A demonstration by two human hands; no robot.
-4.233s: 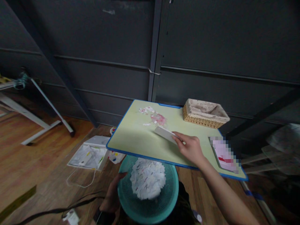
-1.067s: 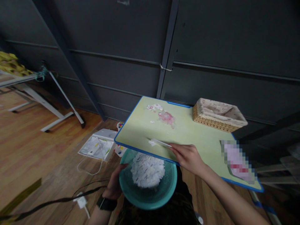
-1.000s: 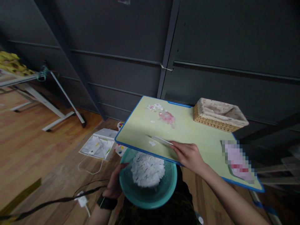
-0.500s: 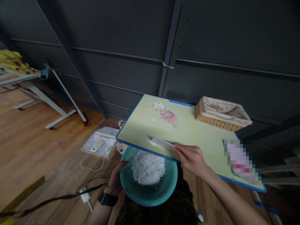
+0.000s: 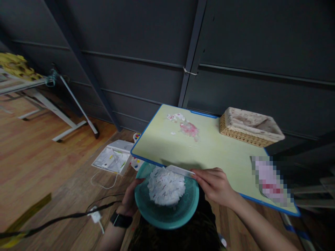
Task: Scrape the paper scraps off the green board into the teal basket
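A teal plastic basket (image 5: 167, 219) rests on my lap, under the table's near edge, with a heap of torn white paper scraps (image 5: 166, 188) inside. Gripping the basket's left rim is my left hand (image 5: 131, 196), its thumb over the edge and its other fingers mostly hidden. Over the right part of the basket, my right hand (image 5: 213, 179) pinches one end of a flat white strip (image 5: 179, 170). The strip lies along the near edge of the light-green table (image 5: 209, 153), just above the paper scraps. Its exact kind is unclear.
White bits (image 5: 176, 117) and a pink smear (image 5: 190, 129) mark the table's far left. A cloth-lined wicker basket (image 5: 246, 134) stands at the back right. On the floor lie an open white box (image 5: 111, 160) and a cable with a white adapter (image 5: 95, 215).
My right hand has drawn the white strip toward me, from the tabletop to over the basket's edge. The white scrap beside it is gone from the table. My left hand stays on the basket.
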